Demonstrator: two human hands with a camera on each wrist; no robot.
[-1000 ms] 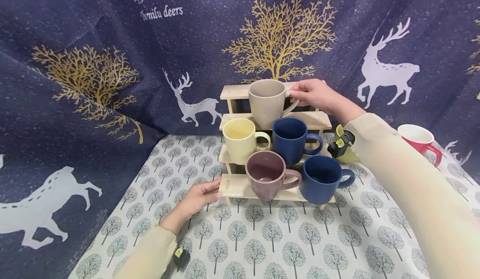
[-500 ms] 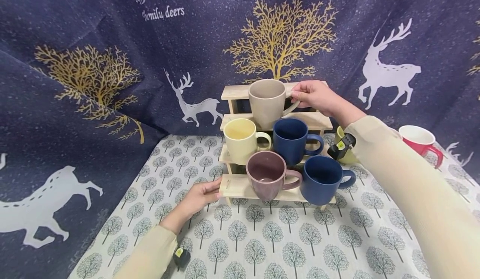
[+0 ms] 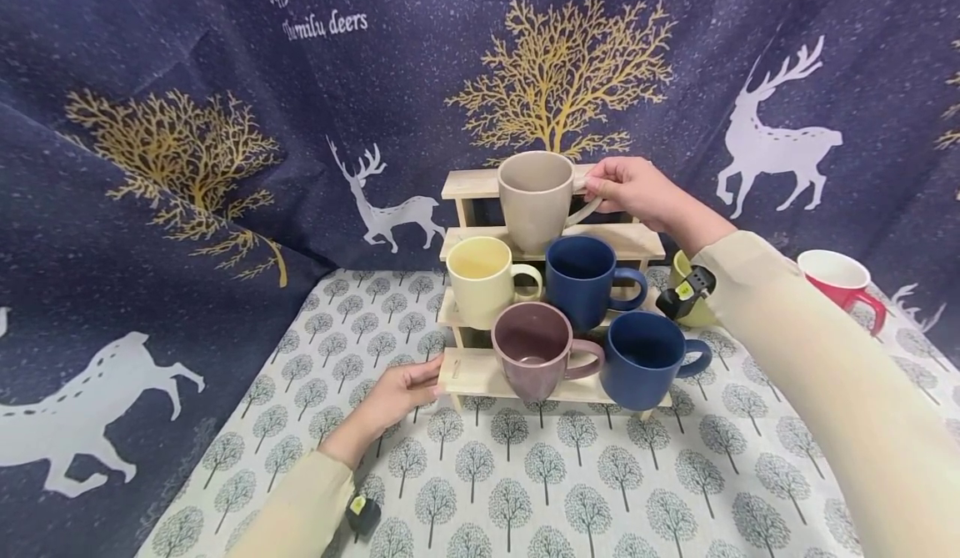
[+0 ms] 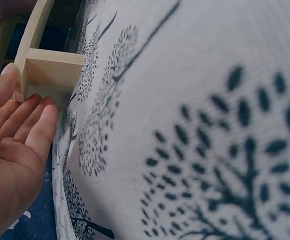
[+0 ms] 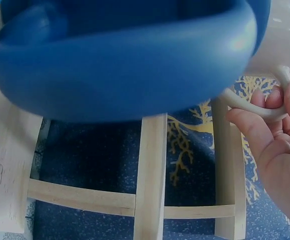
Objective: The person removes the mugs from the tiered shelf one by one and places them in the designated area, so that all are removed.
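My right hand [image 3: 630, 191] pinches the handle of a beige mug [image 3: 534, 208], upright at the upper tiers of a stepped wooden rack [image 3: 468, 374]. In the right wrist view its fingers curl round that handle [image 5: 257, 110]. At the rack's lower left, my left hand [image 3: 393, 395] holds the end of the lowest shelf, thumb above and fingers underneath in the left wrist view. Below the beige mug stand a yellow mug [image 3: 480, 287] and a dark blue mug [image 3: 579, 279]. A mauve mug [image 3: 528, 366] and another blue mug [image 3: 637, 366] occupy the lowest shelf.
Behind my right wrist, a yellow-green mug [image 3: 697, 316] is partly hidden. Farther right stands a red mug [image 3: 828, 279] with a white inside. A tree-print cloth [image 3: 495, 491] covers the table, and a dark blue deer-print curtain [image 3: 405, 66] hangs behind the rack.
The beige mug has risen slightly, together with my right hand on its handle. My left hand stays at the shelf end, and the other mugs have not moved.
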